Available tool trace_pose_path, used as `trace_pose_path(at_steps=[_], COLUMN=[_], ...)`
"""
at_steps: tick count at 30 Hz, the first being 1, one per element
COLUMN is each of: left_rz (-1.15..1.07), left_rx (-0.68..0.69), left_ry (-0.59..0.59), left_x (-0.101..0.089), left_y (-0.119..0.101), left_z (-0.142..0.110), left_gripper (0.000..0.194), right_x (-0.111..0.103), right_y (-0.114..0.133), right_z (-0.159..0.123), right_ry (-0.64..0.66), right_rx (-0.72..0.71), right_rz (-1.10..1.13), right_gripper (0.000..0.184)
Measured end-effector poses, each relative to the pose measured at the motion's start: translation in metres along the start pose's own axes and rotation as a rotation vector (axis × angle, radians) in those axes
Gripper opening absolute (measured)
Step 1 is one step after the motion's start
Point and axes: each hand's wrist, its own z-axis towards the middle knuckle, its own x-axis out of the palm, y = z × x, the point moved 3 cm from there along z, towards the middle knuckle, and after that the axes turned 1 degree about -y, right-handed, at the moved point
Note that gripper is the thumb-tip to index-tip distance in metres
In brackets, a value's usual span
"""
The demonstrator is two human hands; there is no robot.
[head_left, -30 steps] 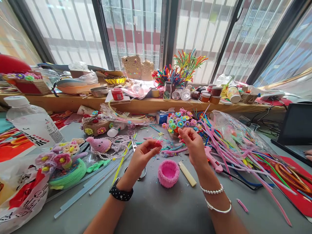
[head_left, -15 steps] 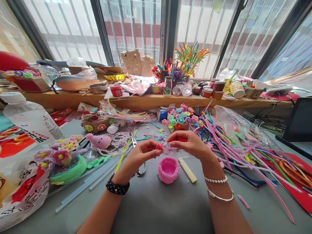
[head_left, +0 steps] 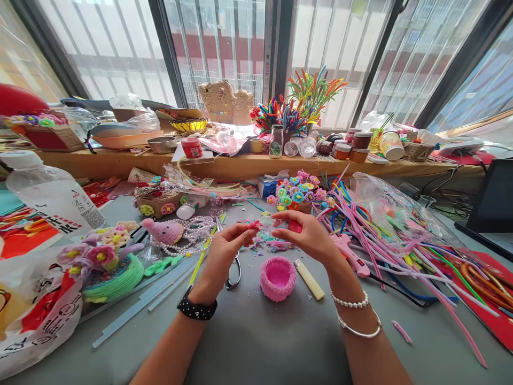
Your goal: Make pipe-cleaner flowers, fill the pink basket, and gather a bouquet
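Observation:
My left hand point(head_left: 229, 247) is closed in a pinch on a small pinkish-red fuzzy piece point(head_left: 253, 225), which sticks out past the fingertips. My right hand point(head_left: 308, 236) faces it, thumb and fingers parted. Something red point(head_left: 295, 226) shows between them; whether it rests in the palm or lies behind, I cannot tell. Below both hands stands a small round pink fuzzy pot point(head_left: 278, 279), its opening facing up. Right of the pot lies a cream-coloured stick-like block point(head_left: 310, 279) with a metal end. Scissors point(head_left: 234, 274) lie beside my left hand, partly hidden by it.
A pink glue gun point(head_left: 352, 256) with a black cord lies by my right wrist. Pink pipe cleaners point(head_left: 385, 230) spread across the right side. Clear glue sticks point(head_left: 132, 315) and a green flower pot point(head_left: 116, 280) are at left. Flower baskets point(head_left: 298, 195) stand behind.
My hands have drawn apart. The right thumb and fingers have opened away from the pinkish-red piece, which stays in my left hand, now slightly higher and further left.

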Motion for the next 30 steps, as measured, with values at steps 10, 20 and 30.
trace_pose_path(at_steps=[10,20,30], left_rz=[-0.08,-0.405,-0.218], left_rx=[-0.17,-0.224,-0.213], left_ry=[0.206,0.241,0.381], left_x=[0.0,0.002,-0.001], left_y=[0.002,0.008,0.005], left_z=[-0.001,0.002,0.0], left_gripper=[0.012,0.016,0.012], right_x=[0.001,0.011,0.0], right_y=[-0.006,-0.007,-0.005], right_z=[-0.001,-0.002,-0.002], right_ry=[0.218,0.226,0.19], right_rx=[0.145,0.187,0.145], right_rz=[0.318,0.409,0.24], right_gripper=[0.022,0.02,0.013])
